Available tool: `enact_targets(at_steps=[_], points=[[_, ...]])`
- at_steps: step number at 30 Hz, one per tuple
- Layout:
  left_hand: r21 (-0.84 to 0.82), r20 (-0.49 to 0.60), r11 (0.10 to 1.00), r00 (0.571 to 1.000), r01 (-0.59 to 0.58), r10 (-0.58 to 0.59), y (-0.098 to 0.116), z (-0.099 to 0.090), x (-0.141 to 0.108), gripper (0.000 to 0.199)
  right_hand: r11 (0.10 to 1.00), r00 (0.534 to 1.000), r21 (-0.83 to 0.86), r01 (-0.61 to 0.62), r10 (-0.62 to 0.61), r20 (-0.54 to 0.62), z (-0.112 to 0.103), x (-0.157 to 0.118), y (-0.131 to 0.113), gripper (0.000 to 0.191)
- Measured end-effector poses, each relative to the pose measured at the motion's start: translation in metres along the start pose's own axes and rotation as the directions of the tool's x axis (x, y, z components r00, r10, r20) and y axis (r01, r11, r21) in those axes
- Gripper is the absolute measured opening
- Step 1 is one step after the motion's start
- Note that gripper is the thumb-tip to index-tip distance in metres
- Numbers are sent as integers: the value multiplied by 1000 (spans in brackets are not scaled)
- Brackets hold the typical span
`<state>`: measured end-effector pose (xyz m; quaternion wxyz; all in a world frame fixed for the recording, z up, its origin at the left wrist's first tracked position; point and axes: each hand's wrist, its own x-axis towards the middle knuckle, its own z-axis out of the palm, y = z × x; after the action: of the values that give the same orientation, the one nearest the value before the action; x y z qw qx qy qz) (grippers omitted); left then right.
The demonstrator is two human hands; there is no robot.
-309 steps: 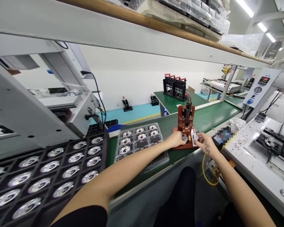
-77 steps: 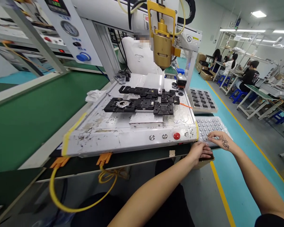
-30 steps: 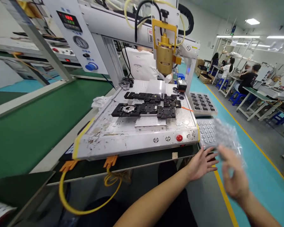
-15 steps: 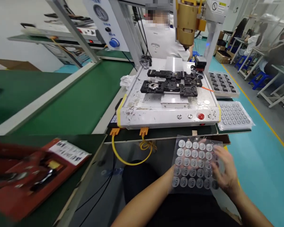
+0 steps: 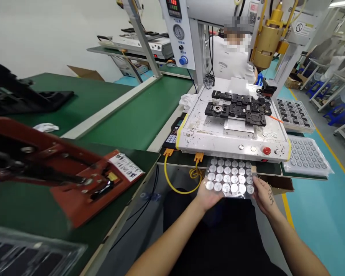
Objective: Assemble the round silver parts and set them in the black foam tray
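Observation:
A clear plastic sheet of round silvery discs (image 5: 230, 178) lies between my hands, just in front of the white press machine's base (image 5: 230, 146). Rows of discs with fine print cover it. My left hand (image 5: 209, 197) supports its near left corner, with some fingers hidden beneath the sheet. At the right edge, my right hand (image 5: 263, 194) grips the sheet with the thumb on top. On the machine's bed rest black fixture plates (image 5: 238, 108), one bearing a metal ring-shaped part (image 5: 217, 109).
A red hand press (image 5: 83, 184) stands on the green bench at left. Stacked trays of discs (image 5: 306, 155) and of black parts (image 5: 294, 113) sit right of the machine. Yellow cables (image 5: 172, 186) hang below its front edge. Another person (image 5: 232, 61) sits behind it.
The sheet has tipped from facing me to lying flatter, farther forward by the machine's edge. My right hand's spread fingers have closed on its right edge. The view has swung left.

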<state>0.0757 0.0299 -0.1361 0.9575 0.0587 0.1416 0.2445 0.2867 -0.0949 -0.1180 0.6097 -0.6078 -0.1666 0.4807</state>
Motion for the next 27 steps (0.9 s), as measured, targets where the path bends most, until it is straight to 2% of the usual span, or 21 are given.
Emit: enact_targets(at_steps=[3,5,8,10,14,16,18,20,22,24,27], points=[[60,-130,996,989,-63,70,12,-4,-14,60,1000,1000,12,26,-26,-8,-1,5,1,68],[203,-215,974,966,-99,143,15,-8,-26,59,1000,1000,-13,14,-14,11,-5,-2,5,67],[488,-259,866,930,-108,261,15,-8,-34,40,997,999,-78,-10,14,51,-8,-11,10,56],[600,-249,793,917,-107,312,16,-3,-30,35,994,999,-106,4,1,48,-7,-8,9,54],[645,-246,754,900,-125,360,23,12,-10,41,993,999,-106,50,-51,-10,-5,12,2,55],[636,-253,763,902,-119,351,24,15,-2,45,996,997,-79,52,-56,-52,-6,20,2,65],[626,-251,774,915,-95,316,20,12,1,51,998,994,-48,39,-43,-99,-9,23,9,80],[638,-238,768,935,-55,264,11,4,-4,57,999,990,-40,2,-7,-139,-12,19,23,86],[724,-204,689,955,-1,216,-1,-5,-16,65,996,987,-68,-65,54,-152,-13,11,41,81],[828,-185,559,962,41,203,-12,-11,-34,68,982,984,-122,-146,131,-124,-14,1,59,76],[913,-187,403,944,65,271,-12,-6,-71,51,938,973,-263,-227,231,-15,-17,-4,79,74]])
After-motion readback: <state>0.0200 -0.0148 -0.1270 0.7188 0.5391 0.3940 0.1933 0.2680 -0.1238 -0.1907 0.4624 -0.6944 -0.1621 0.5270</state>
